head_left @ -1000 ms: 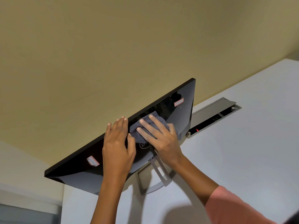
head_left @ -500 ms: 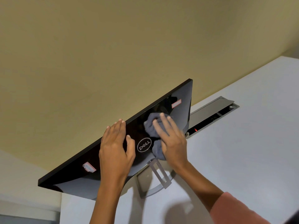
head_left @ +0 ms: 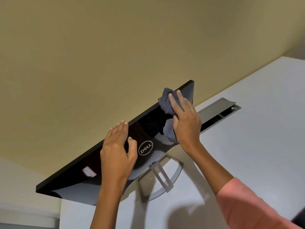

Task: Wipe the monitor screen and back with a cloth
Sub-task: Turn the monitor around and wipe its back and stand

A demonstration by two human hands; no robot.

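Note:
The black monitor (head_left: 92, 169) stands on its silver stand (head_left: 162, 176) with its glossy back toward me and a round logo (head_left: 145, 148) in the middle. My left hand (head_left: 118, 154) rests flat on the back just left of the logo, fingertips over the top edge. My right hand (head_left: 184, 119) presses a grey cloth (head_left: 166, 103) against the upper right part of the back, near the top edge. The fingers lie straight over the cloth. The screen side is hidden.
The monitor sits on a white desk (head_left: 247, 146) against a beige wall (head_left: 115, 47). An open cable hatch (head_left: 216, 109) with a grey lid lies in the desk right behind the monitor's right end. A white sticker (head_left: 89, 171) is on the back, lower left.
My right hand has slid the cloth from the middle of the back, over the logo, up and right to the top right corner. The left hand has stayed in place.

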